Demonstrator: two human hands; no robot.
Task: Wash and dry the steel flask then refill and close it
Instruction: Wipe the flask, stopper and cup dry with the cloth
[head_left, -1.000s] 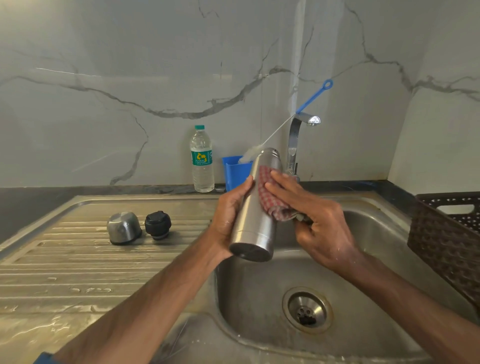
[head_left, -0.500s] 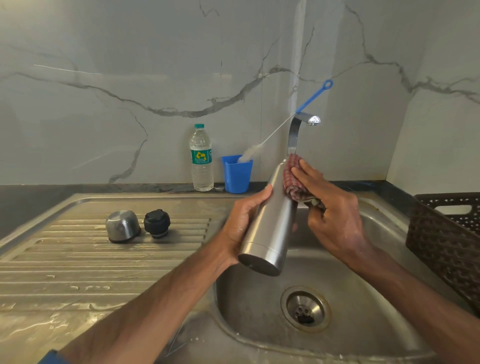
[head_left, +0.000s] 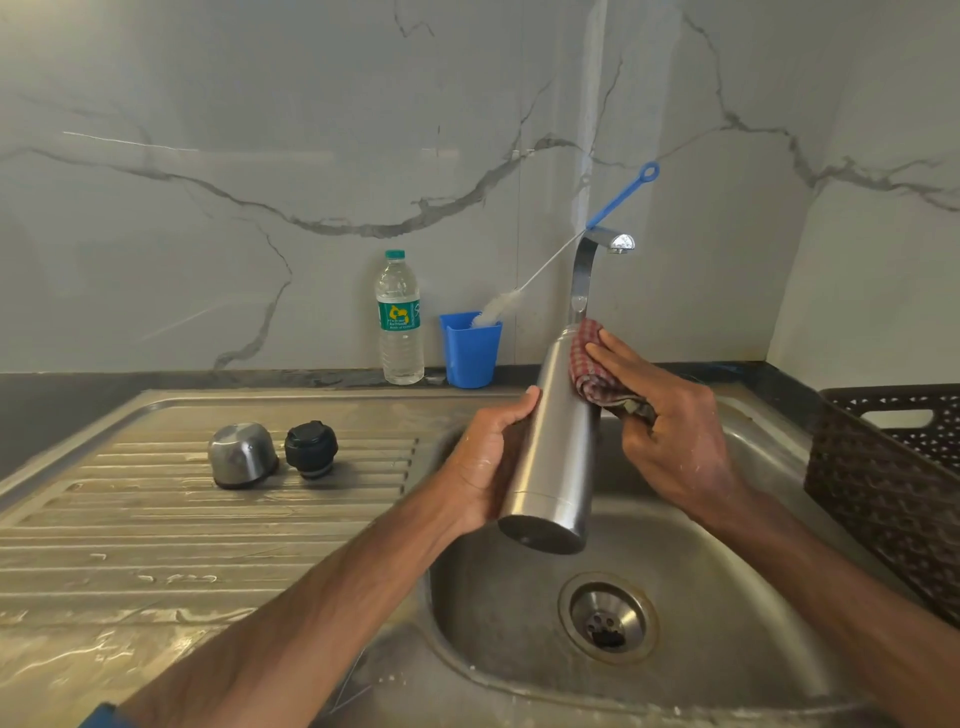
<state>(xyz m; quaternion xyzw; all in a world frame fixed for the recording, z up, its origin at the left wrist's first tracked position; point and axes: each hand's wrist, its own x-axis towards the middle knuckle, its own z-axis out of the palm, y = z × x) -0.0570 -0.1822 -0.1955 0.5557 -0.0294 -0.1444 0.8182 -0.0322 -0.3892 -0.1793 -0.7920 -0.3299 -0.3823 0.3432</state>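
The steel flask (head_left: 556, 441) is tilted over the sink basin (head_left: 727, 613), neck up and away from me, without its cap. My left hand (head_left: 483, 462) grips its lower body from the left. My right hand (head_left: 670, 421) holds a red checked cloth (head_left: 589, 369) and presses it against the flask's neck and shoulder. The steel cup lid (head_left: 241, 454) and the black stopper (head_left: 310, 449) stand side by side on the draining board (head_left: 156, 519) to the left.
A plastic water bottle (head_left: 399, 318) and a blue cup (head_left: 470, 351) holding a long blue-handled bottle brush (head_left: 571, 249) stand against the marble wall. The tap (head_left: 592, 265) rises just behind the flask. A dark woven basket (head_left: 893, 467) sits right of the sink.
The cloth has slid from the flask's middle up to its neck with my right hand. The flask has shifted right and stands more upright in my left hand.
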